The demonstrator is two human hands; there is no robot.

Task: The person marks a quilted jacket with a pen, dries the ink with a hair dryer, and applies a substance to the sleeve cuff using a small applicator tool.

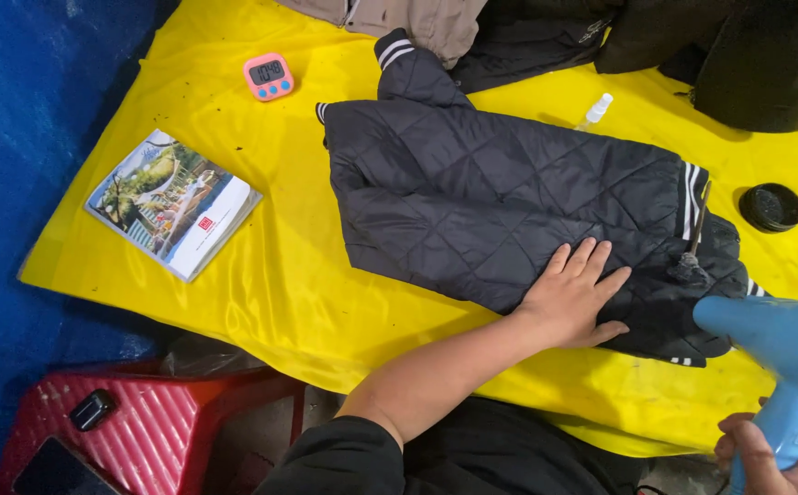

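Black quilted jacket (500,197) under flat left hand (575,293); right hand (780,458) grips blue dryer (780,353).

one quilted jacket (509,202), one timer (269,76), one book (172,203), two hands (573,295).

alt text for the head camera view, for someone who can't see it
A person's left hand presses flat on a black quilted jacket spread over a yellow cloth, while the right hand points a blue hair dryer at it.
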